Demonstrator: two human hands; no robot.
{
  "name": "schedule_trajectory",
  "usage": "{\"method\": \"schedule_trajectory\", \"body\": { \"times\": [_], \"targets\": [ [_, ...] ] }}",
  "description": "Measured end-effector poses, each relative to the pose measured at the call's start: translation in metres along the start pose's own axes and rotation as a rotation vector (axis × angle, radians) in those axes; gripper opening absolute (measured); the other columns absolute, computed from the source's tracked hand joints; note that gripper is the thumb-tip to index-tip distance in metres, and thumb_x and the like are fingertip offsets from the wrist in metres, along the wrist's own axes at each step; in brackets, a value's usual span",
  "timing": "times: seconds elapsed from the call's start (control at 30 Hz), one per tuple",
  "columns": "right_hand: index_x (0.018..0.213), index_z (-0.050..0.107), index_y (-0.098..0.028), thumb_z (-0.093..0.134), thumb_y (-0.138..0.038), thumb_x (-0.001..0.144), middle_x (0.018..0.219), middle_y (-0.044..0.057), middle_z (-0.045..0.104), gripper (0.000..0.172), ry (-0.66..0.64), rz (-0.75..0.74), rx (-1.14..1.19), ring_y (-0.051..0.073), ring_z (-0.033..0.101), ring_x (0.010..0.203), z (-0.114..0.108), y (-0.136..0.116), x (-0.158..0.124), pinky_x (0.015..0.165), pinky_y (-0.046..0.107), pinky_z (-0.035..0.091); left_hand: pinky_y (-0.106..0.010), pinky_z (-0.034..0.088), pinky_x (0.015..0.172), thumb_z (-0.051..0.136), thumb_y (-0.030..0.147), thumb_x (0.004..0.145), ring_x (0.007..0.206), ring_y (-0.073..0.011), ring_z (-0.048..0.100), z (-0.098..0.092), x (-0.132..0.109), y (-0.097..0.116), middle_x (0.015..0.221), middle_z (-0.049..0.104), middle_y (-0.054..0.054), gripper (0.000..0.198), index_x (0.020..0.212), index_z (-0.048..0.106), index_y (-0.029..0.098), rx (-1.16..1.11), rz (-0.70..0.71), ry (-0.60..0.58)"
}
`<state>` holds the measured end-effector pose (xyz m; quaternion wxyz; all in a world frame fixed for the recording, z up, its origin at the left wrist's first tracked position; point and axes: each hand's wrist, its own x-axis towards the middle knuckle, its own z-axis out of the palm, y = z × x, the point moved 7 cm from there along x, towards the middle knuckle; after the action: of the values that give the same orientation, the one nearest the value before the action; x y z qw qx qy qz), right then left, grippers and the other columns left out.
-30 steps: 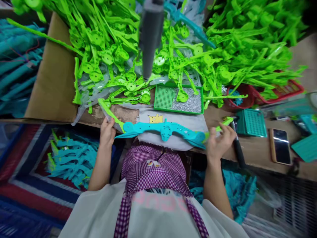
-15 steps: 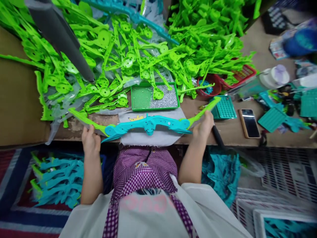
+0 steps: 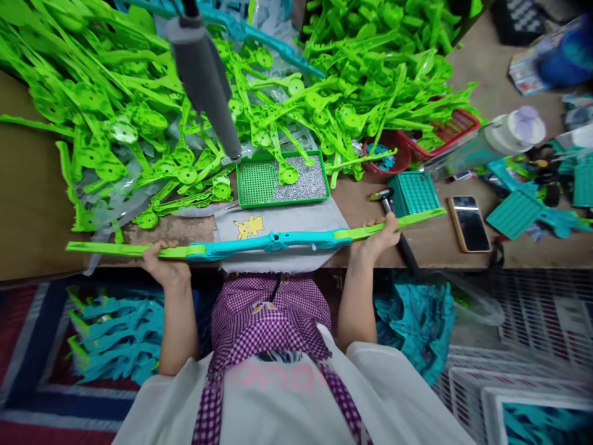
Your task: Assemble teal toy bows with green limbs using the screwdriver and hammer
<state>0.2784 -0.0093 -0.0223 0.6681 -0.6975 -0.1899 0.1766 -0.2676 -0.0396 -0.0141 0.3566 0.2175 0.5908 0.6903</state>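
Observation:
A plastic toy bow (image 3: 241,246) with a blue middle and two green limbs spans the front of the table, seen nearly edge-on. My left hand (image 3: 167,266) is closed round its left green limb, near the blue part. On the other side my right hand (image 3: 376,242) grips the right limb. Under the bow lies a white cloth (image 3: 296,221) with a yellow cartoon figure. Just beyond is a green tray (image 3: 259,203) of small metal screws, with a loose green limb lying across it.
Green limbs (image 3: 152,117) are heaped across the back. A grey electric screwdriver (image 3: 204,80) hangs over them. At right are a hammer (image 3: 405,250), a teal basket (image 3: 414,194), red baskets (image 3: 463,127) and a phone (image 3: 469,224). Blue parts (image 3: 120,337) are stacked below the table at left.
Both hands have turned the bow from its broad face to nearly edge-on, and its limbs now point outward. The hanging screwdriver has shifted right in view.

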Motion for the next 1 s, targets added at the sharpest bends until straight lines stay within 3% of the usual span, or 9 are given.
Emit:
{"method": "schedule_trajectory", "body": {
  "times": [0.1, 0.27, 0.43, 0.57, 0.67, 0.83, 0.9, 1.0],
  "targets": [
    [0.083, 0.03, -0.028, 0.02, -0.053, 0.099, 0.069, -0.007, 0.028, 0.032, 0.049, 0.01, 0.068, 0.009, 0.036, 0.055, -0.008, -0.001, -0.005, 0.051, 0.024, 0.04, -0.021, 0.034, 0.06, 0.056, 0.033, 0.056, 0.057, -0.0082, 0.033, -0.001, -0.003, 0.01, 0.061, 0.028, 0.007, 0.046, 0.075, 0.016, 0.021, -0.092, 0.079, 0.076],
    [0.084, 0.037, -0.027, 0.02, -0.049, 0.097, 0.068, -0.006, 0.026, 0.031, -0.004, -0.05, 0.03, 0.01, 0.034, 0.054, -0.008, -0.004, -0.01, 0.051, 0.025, 0.041, -0.023, 0.033, 0.059, 0.056, 0.028, 0.053, 0.055, -0.0086, 0.033, 0.005, -0.009, 0.019, 0.057, 0.032, 0.007, 0.043, 0.071, 0.018, 0.02, -0.141, 0.1, 0.049],
    [0.084, 0.028, -0.028, 0.027, -0.045, 0.093, 0.068, -0.006, 0.026, 0.019, 0.099, -0.046, 0.033, 0.013, 0.038, 0.052, -0.013, -0.01, -0.015, 0.05, 0.03, 0.044, -0.022, 0.032, 0.058, 0.058, 0.024, 0.05, 0.054, -0.008, 0.033, 0.005, -0.012, 0.019, 0.056, 0.033, 0.007, 0.04, 0.069, 0.023, 0.019, -0.194, 0.102, 0.032],
    [0.08, 0.025, -0.028, 0.038, -0.043, 0.087, 0.067, -0.007, 0.028, 0.021, 0.053, 0.003, 0.159, 0.011, 0.036, 0.052, -0.012, -0.012, -0.017, 0.051, 0.027, 0.042, -0.021, 0.039, 0.062, 0.062, 0.022, 0.051, 0.059, -0.0082, 0.039, 0.001, -0.016, 0.019, 0.062, 0.036, 0.007, 0.037, 0.071, 0.032, 0.021, -0.192, 0.084, 0.049],
    [0.077, 0.025, -0.027, 0.036, -0.044, 0.082, 0.068, -0.007, 0.028, 0.022, 0.029, 0.014, 0.194, 0.011, 0.035, 0.052, -0.016, -0.009, -0.015, 0.052, 0.026, 0.04, -0.026, 0.048, 0.073, 0.072, 0.031, 0.055, 0.07, -0.0127, 0.053, 0.0, -0.017, 0.028, 0.071, 0.049, 0.004, 0.035, 0.075, 0.044, 0.023, -0.154, 0.08, 0.012],
    [0.076, 0.025, -0.027, 0.035, -0.049, 0.074, 0.068, -0.006, 0.028, 0.024, -0.001, 0.092, 0.109, 0.011, 0.038, 0.055, -0.013, -0.001, -0.005, 0.056, 0.029, 0.042, -0.033, 0.054, 0.077, 0.077, 0.073, 0.06, 0.086, -0.0221, 0.066, 0.011, -0.004, 0.058, 0.083, 0.065, -0.003, 0.055, 0.081, 0.06, 0.025, -0.089, 0.141, -0.119],
    [0.078, 0.026, -0.027, 0.037, -0.053, 0.074, 0.067, -0.007, 0.03, 0.028, -0.047, 0.112, 0.077, 0.012, 0.041, 0.057, -0.008, -0.002, 0.001, 0.058, 0.031, 0.044, -0.036, 0.056, 0.078, 0.078, 0.077, 0.059, 0.09, -0.0251, 0.069, 0.02, 0.005, 0.063, 0.084, 0.068, -0.004, 0.061, 0.088, 0.065, 0.025, -0.057, 0.082, -0.207],
    [0.08, 0.032, -0.028, 0.039, -0.06, 0.076, 0.068, -0.005, 0.036, 0.034, -0.181, 0.166, 0.017, 0.014, 0.047, 0.06, 0.001, 0.0, 0.009, 0.063, 0.035, 0.05, -0.038, 0.057, 0.081, 0.084, 0.069, 0.063, 0.098, -0.0286, 0.071, 0.026, 0.013, 0.061, 0.086, 0.071, -0.005, 0.059, 0.098, 0.066, 0.024, -0.036, -0.049, -0.318]
  ]
}}
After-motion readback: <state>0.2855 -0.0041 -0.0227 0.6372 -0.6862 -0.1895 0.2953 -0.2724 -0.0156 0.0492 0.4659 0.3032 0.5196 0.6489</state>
